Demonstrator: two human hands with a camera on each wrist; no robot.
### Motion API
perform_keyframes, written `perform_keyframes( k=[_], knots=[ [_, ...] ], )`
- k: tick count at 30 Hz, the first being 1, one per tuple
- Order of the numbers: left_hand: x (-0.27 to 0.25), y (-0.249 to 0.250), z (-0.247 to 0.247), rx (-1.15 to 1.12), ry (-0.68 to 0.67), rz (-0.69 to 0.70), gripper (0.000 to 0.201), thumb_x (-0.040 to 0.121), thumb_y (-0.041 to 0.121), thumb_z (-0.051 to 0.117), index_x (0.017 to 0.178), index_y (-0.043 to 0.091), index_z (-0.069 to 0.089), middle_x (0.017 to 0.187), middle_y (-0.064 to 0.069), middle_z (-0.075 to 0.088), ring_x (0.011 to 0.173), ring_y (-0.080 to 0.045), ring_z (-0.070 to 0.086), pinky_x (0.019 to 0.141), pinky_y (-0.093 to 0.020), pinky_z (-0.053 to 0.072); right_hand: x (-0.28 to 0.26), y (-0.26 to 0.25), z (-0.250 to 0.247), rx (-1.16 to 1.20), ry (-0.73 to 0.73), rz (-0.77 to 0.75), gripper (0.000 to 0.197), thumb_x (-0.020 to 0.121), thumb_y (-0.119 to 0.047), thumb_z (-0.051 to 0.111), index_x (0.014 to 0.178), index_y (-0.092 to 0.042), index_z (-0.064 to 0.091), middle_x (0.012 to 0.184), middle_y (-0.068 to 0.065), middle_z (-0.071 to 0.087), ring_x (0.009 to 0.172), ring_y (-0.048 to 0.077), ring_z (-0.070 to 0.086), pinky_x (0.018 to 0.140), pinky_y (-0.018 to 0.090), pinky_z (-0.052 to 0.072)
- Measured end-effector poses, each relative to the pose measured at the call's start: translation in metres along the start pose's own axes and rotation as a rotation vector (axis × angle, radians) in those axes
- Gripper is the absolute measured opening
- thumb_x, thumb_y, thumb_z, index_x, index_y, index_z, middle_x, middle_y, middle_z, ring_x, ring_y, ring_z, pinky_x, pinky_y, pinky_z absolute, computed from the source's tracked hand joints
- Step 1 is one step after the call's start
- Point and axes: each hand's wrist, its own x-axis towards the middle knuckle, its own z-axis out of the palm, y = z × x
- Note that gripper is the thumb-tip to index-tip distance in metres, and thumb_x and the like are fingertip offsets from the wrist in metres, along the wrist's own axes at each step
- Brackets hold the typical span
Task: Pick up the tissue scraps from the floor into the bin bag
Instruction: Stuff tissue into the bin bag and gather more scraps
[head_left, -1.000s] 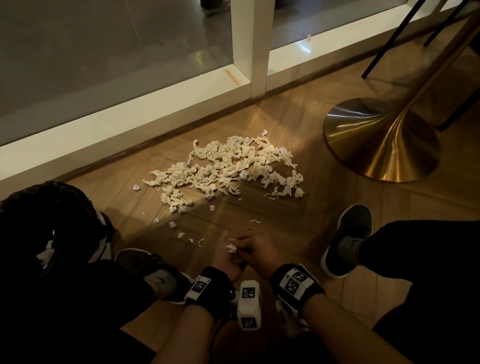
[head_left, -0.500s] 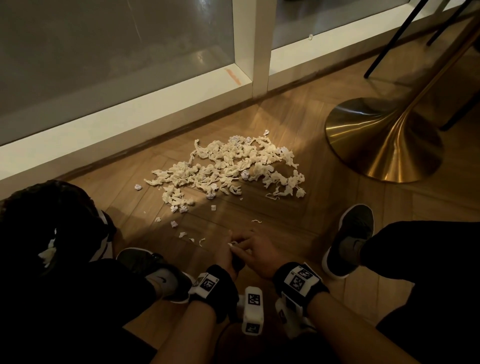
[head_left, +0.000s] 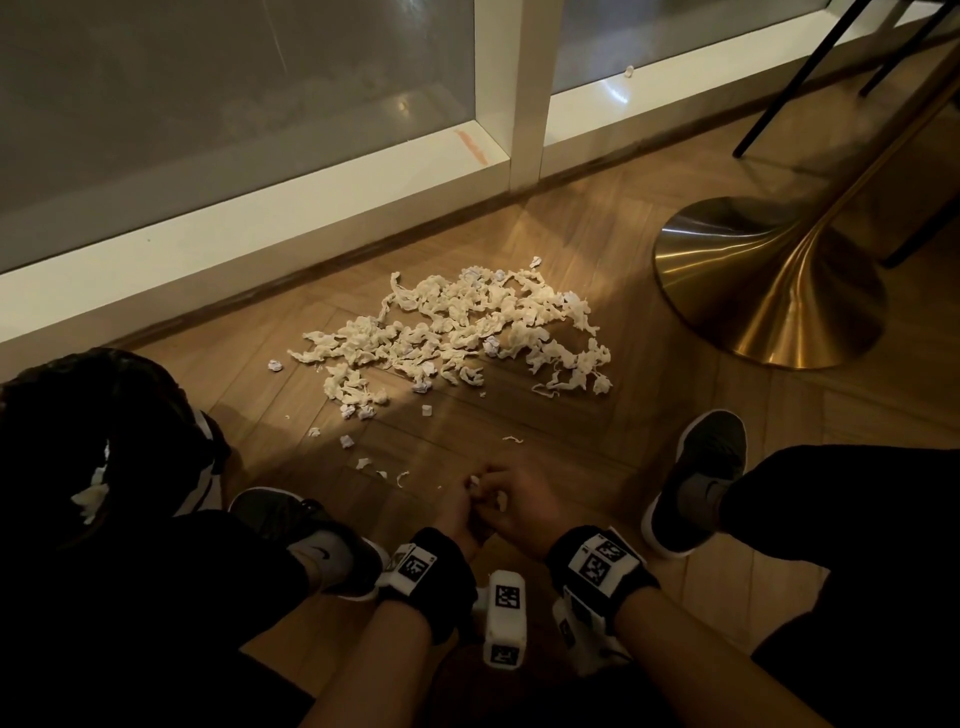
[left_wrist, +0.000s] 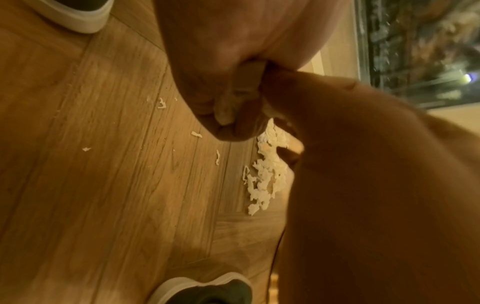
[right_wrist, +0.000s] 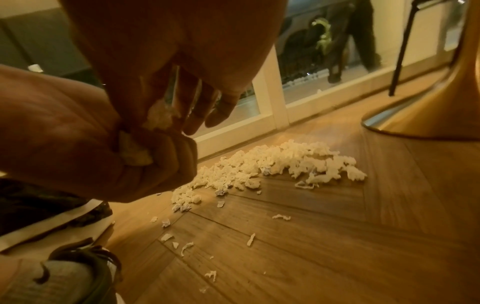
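A big pile of cream tissue scraps (head_left: 457, 332) lies on the wooden floor, with smaller loose scraps (head_left: 363, 462) nearer me. Both hands meet low over the floor between my shoes. My left hand (head_left: 464, 512) is a fist around a wad of tissue scraps (right_wrist: 133, 153). My right hand (head_left: 501, 496) presses against it and pinches another tissue scrap (right_wrist: 158, 117) between thumb and fingers. The black bin bag (head_left: 78, 415) stands at my left, and some tissue (head_left: 91, 493) shows in its mouth.
A brass table base (head_left: 769, 291) stands to the right of the pile, with black chair legs (head_left: 795, 78) behind it. A white window frame (head_left: 524, 93) and sill run along the far side. My shoes (head_left: 696, 493) (head_left: 311, 540) flank the hands.
My right hand's fingers, stretched forward half a second ago, have drawn back against the left fist. Both hands stay in the same spot over the floor.
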Motion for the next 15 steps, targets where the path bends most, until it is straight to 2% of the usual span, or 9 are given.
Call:
perform_keyframes(
  k=[1, 3, 4, 6, 8, 10, 11, 13, 15],
  knots=[
    [-0.001, 0.003, -0.002, -0.019, 0.009, 0.006, 0.029, 0.097, 0.024, 0.037, 0.087, 0.011, 0.062, 0.079, -0.006, 0.057, 0.068, -0.015, 0.051, 0.058, -0.024, 0.039, 0.000, -0.001, -0.002, -0.045, -0.043, -0.036, 0.007, 0.084, -0.018, 0.065, 0.085, -0.014, 0.071, 0.100, -0.009, 0.058, 0.092, 0.003, 0.047, 0.078, 0.017, 0.035],
    [0.001, 0.008, -0.006, -0.049, -0.018, 0.003, 0.029, 0.098, 0.024, 0.037, 0.090, 0.010, 0.062, 0.079, -0.006, 0.059, 0.068, -0.016, 0.051, 0.060, -0.024, 0.041, -0.002, -0.005, -0.007, -0.081, -0.138, -0.070, 0.013, 0.082, -0.021, 0.068, 0.094, -0.017, 0.072, 0.119, -0.008, 0.055, 0.105, 0.000, 0.041, 0.085, 0.007, 0.029],
    [0.003, 0.010, -0.009, -0.037, -0.020, -0.001, 0.029, 0.098, 0.023, 0.037, 0.088, 0.009, 0.061, 0.076, -0.006, 0.059, 0.067, -0.016, 0.050, 0.058, -0.024, 0.041, -0.003, -0.006, -0.008, -0.078, -0.160, -0.078, 0.013, 0.082, -0.020, 0.069, 0.094, -0.017, 0.071, 0.123, -0.008, 0.052, 0.107, -0.003, 0.037, 0.084, 0.002, 0.026],
    [0.003, 0.012, -0.011, -0.009, -0.027, -0.018, 0.031, 0.098, 0.020, 0.035, 0.081, 0.008, 0.059, 0.064, -0.006, 0.060, 0.064, -0.016, 0.050, 0.053, -0.024, 0.043, -0.004, -0.007, -0.009, -0.084, -0.158, -0.081, 0.012, 0.083, -0.017, 0.069, 0.095, -0.016, 0.072, 0.127, -0.005, 0.050, 0.108, -0.002, 0.037, 0.084, 0.001, 0.025],
    [-0.001, 0.013, -0.011, 0.012, -0.042, -0.034, 0.034, 0.099, 0.015, 0.032, 0.078, 0.007, 0.057, 0.056, -0.006, 0.062, 0.060, -0.017, 0.056, 0.049, -0.023, 0.047, -0.004, -0.007, -0.008, -0.088, -0.141, -0.078, 0.013, 0.086, -0.017, 0.066, 0.097, -0.014, 0.072, 0.126, -0.002, 0.052, 0.110, 0.005, 0.045, 0.087, 0.005, 0.032],
    [-0.008, 0.011, -0.007, 0.020, -0.056, -0.012, 0.036, 0.101, 0.013, 0.026, 0.076, 0.008, 0.051, 0.048, -0.004, 0.059, 0.047, -0.014, 0.058, 0.041, -0.018, 0.047, -0.004, -0.006, -0.006, -0.099, -0.116, -0.070, 0.015, 0.086, -0.015, 0.065, 0.099, -0.012, 0.072, 0.121, -0.001, 0.055, 0.107, 0.010, 0.051, 0.084, 0.005, 0.035],
    [-0.009, 0.009, -0.006, 0.016, -0.061, -0.006, 0.036, 0.103, 0.015, 0.024, 0.075, 0.010, 0.048, 0.049, -0.002, 0.058, 0.044, -0.012, 0.056, 0.040, -0.018, 0.046, -0.004, -0.005, -0.004, -0.097, -0.100, -0.066, 0.015, 0.085, -0.014, 0.067, 0.099, -0.011, 0.073, 0.117, 0.001, 0.057, 0.104, 0.011, 0.053, 0.080, 0.002, 0.034],
    [-0.012, 0.005, -0.003, 0.014, -0.065, 0.010, 0.036, 0.104, 0.019, 0.023, 0.077, 0.013, 0.046, 0.064, -0.002, 0.055, 0.054, -0.011, 0.053, 0.045, -0.021, 0.046, -0.002, -0.002, -0.001, -0.049, -0.063, -0.031, 0.014, 0.082, -0.010, 0.069, 0.095, -0.006, 0.073, 0.110, 0.006, 0.060, 0.097, 0.012, 0.055, 0.075, 0.002, 0.035],
    [-0.015, 0.003, 0.000, -0.005, -0.061, 0.048, 0.034, 0.103, 0.016, 0.026, 0.079, 0.010, 0.050, 0.069, -0.005, 0.054, 0.060, -0.014, 0.055, 0.049, -0.022, 0.047, 0.001, 0.001, 0.002, -0.040, -0.002, -0.022, 0.008, 0.080, -0.007, 0.069, 0.087, -0.005, 0.073, 0.098, 0.009, 0.064, 0.088, 0.014, 0.057, 0.072, 0.006, 0.037]
  ],
)
